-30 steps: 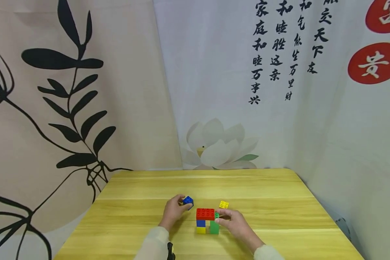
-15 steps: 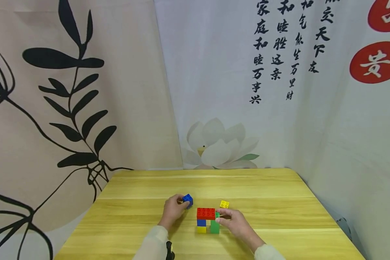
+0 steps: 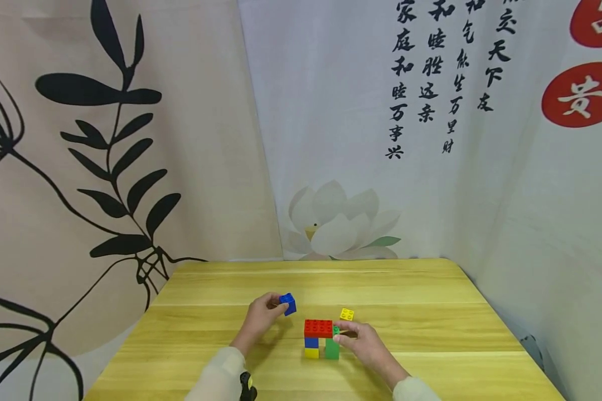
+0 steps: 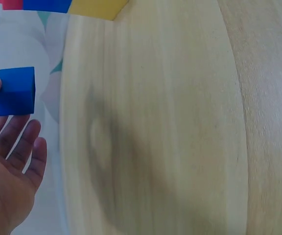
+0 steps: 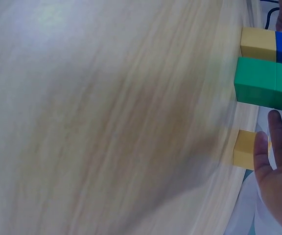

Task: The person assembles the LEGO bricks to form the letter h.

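Observation:
My left hand [image 3: 258, 320] pinches a blue toy building block [image 3: 288, 304] between thumb and fingers, held above the table; the left wrist view shows this blue block [image 4: 16, 91] with the other fingers loosely bent below. A small structure stands right of it: a red brick [image 3: 318, 328] bridges a blue-over-yellow stack and a green stack [image 3: 332, 350]. My right hand [image 3: 365, 341] holds the green block [image 3: 336, 330] at the red brick's right end, thumb in front and index finger behind. In the right wrist view its thumb and index tips are hidden.
A loose yellow block [image 3: 347, 314] lies on the wooden table [image 3: 221, 284] behind the right hand. Printed cloth [image 3: 331, 139] hangs behind the table.
My left hand has lifted the blue block and drawn it slightly left and away, turning it a little. The right hand and the structure stay in place.

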`<state>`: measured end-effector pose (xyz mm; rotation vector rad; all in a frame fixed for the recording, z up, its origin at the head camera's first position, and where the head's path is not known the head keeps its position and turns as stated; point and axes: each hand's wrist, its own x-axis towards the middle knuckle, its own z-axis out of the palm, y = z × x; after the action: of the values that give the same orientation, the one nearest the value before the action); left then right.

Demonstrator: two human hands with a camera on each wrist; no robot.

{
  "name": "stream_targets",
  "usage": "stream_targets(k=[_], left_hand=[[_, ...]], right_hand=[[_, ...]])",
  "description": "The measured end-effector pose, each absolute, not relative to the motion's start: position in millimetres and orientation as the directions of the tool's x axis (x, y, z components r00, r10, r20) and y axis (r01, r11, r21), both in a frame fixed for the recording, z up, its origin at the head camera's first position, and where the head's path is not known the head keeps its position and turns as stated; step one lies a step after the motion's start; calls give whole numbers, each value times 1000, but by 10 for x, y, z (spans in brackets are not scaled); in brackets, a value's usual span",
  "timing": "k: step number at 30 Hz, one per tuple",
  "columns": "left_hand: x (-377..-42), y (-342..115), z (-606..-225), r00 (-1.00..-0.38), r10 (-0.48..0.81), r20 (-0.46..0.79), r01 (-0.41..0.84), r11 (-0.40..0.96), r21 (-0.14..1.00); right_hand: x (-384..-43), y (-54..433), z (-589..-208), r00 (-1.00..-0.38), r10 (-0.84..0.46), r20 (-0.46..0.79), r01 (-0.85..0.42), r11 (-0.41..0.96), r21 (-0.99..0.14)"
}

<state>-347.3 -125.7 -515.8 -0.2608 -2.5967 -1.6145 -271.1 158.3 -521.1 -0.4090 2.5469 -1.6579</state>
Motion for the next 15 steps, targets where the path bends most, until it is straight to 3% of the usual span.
stream_targets(k=[15], left_hand=[[-3257,-1155,-4816,-918,359,166,302,362,882]], right_hand=[[-2702,1556,-5212,-966,-246,74,-169,390,-905]])
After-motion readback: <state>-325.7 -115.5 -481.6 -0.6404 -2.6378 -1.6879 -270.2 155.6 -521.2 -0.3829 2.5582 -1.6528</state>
